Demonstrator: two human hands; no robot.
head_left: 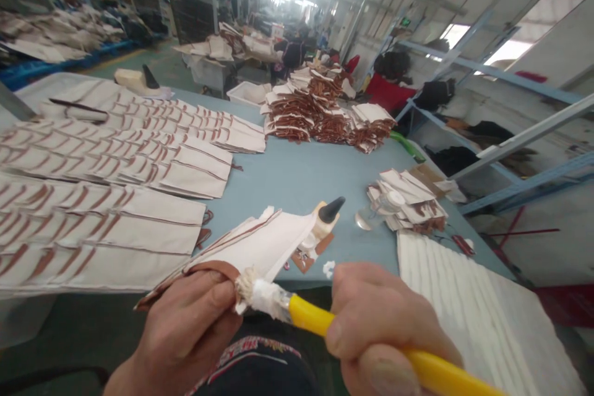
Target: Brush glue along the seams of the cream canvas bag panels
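My left hand (185,322) is closed on a white fabric piece (260,238) at its brown-edged end, pinching the brown strip (216,268). My right hand (380,325) grips the yellow handle of a brush (312,314). The brush's pale bristles touch the brown edge beside my left fingertips. The fabric's far end lies by a cream bottle with a black tip (330,210). Under the bottle is a small brown scrap (304,263) with white smears. A clear jar (366,218) lies farther right.
Overlapping white pieces with brown edges (106,241) cover the table's left side. Stacked pieces (306,105) stand at the back, with a smaller pile (408,198) to the right. A pleated white sheet (473,297) lies at right, and metal racks (524,161) stand beyond.
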